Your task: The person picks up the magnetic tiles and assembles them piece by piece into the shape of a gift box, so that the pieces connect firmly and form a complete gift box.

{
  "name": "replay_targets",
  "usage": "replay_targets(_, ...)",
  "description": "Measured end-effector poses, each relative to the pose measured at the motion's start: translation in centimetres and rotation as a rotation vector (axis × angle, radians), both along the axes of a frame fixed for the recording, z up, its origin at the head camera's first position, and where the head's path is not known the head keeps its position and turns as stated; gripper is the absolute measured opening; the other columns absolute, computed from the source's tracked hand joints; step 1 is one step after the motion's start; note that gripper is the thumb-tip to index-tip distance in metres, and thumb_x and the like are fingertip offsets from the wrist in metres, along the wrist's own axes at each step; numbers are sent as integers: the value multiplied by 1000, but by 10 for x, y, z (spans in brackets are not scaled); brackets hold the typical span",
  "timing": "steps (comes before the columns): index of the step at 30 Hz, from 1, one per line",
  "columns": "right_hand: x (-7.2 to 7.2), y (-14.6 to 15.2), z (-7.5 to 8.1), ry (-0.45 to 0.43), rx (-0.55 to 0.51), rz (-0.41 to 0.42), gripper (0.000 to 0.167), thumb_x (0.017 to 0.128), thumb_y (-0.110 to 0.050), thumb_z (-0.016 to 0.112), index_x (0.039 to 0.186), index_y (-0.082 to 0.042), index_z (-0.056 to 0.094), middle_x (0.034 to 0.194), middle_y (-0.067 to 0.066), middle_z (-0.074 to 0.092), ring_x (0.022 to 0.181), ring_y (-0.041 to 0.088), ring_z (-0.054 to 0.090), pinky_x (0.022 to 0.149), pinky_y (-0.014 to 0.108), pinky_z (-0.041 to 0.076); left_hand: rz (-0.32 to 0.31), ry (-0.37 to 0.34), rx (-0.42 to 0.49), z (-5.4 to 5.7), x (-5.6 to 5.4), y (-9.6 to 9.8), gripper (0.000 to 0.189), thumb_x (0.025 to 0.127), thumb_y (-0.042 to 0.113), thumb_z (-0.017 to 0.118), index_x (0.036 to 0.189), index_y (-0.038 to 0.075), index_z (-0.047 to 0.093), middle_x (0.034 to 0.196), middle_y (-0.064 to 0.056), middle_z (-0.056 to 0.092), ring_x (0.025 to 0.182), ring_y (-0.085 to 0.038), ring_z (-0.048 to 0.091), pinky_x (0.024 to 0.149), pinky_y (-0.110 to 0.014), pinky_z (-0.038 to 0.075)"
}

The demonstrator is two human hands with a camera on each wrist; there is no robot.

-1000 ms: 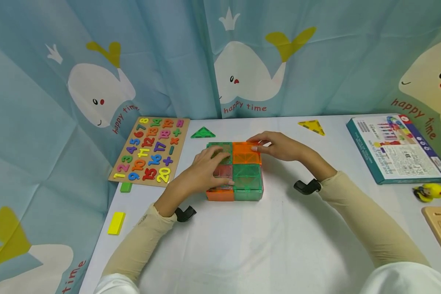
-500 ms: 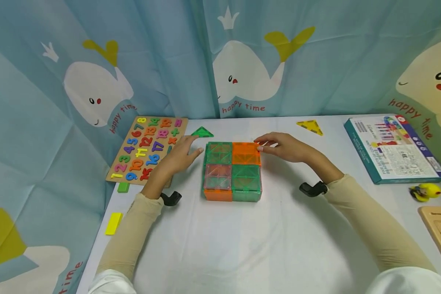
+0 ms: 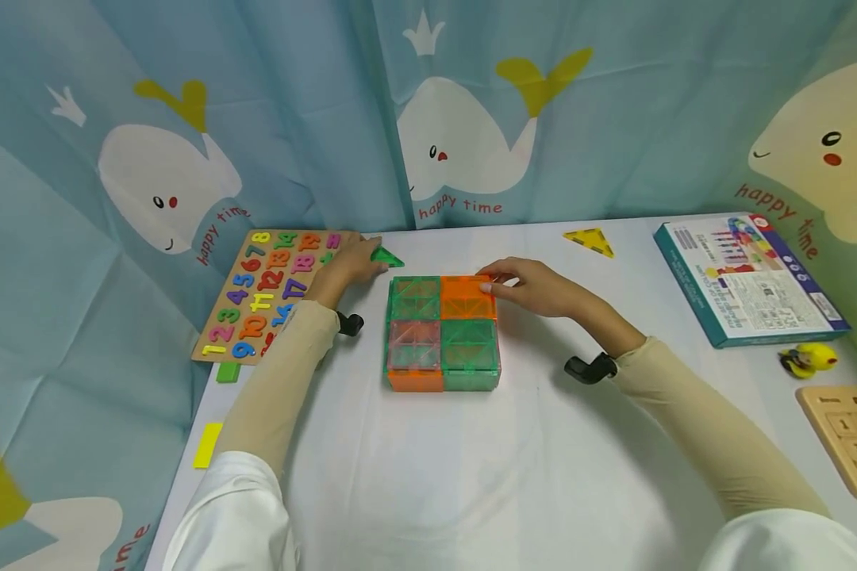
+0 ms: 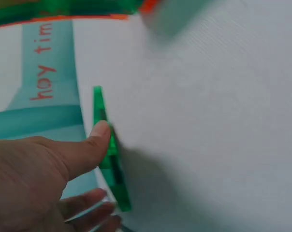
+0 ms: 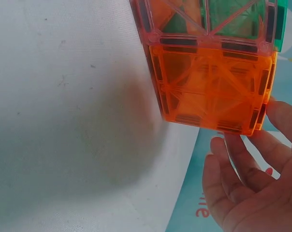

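Note:
A low box of translucent magnetic tiles (image 3: 443, 345), with green, orange and pinkish squares on top, sits mid-table. My right hand (image 3: 532, 287) holds its far right corner, thumb over the orange tile (image 5: 209, 89) and fingers at the back side. Left of the box, my left hand (image 3: 350, 266) pinches a green triangle tile (image 3: 387, 256) near the table's back edge. In the left wrist view, the thumb lies on the green triangle (image 4: 109, 154) and the other fingers are bent behind it.
A number puzzle board (image 3: 257, 297) lies partly under the left arm. Green (image 3: 228, 372) and yellow blocks (image 3: 207, 445) are at the left edge. A yellow triangle tile (image 3: 589, 242) lies at the back; a boxed toy set (image 3: 750, 281), duck figure (image 3: 808, 359) and wooden number board (image 3: 846, 440) stand right.
My left hand has left the tile box and moved left and back to the green triangle, which it now pinches. The right hand stays by the box's far right corner.

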State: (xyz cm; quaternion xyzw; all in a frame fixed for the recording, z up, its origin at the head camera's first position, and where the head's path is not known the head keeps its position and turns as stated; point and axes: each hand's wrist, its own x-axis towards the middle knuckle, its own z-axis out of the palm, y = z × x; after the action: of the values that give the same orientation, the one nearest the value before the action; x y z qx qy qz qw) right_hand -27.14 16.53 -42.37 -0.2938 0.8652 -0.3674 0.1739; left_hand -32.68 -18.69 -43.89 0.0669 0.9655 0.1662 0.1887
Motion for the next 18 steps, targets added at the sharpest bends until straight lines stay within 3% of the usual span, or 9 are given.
replay_targets(7,-1,0,0,-4,-6,12,42,109,-27,62,144,-2,62,132,13,68,122,29,62,111,54,49,69,26,47,-5,-3,-4,56,107,27,64,155,5,45,160,-27,30,145,-40,38,120,-53,38)
replay_targets(10,-2,0,-1,-9,-5,13,42,109,-27,62,144,-3,63,133,13,68,122,29,62,112,54,48,72,41,69,-5,-2,-5,52,105,24,68,147,3,45,151,-26,42,131,-37,46,112,-50,43)
replay_targets(15,-3,0,-3,-31,-7,10,43,110,-29,60,144,-4,62,135,13,67,124,30,60,113,55,47,69,66,100,-3,7,-11,41,104,12,67,134,1,41,121,-22,56,102,-33,51,90,-44,45)
replay_targets(18,-2,1,-2,-45,-12,3,43,110,-31,60,144,-5,63,136,12,66,126,31,59,114,56,46,81,86,108,0,18,-17,30,106,9,63,128,0,44,113,-19,56,97,-32,51,86,-45,46)
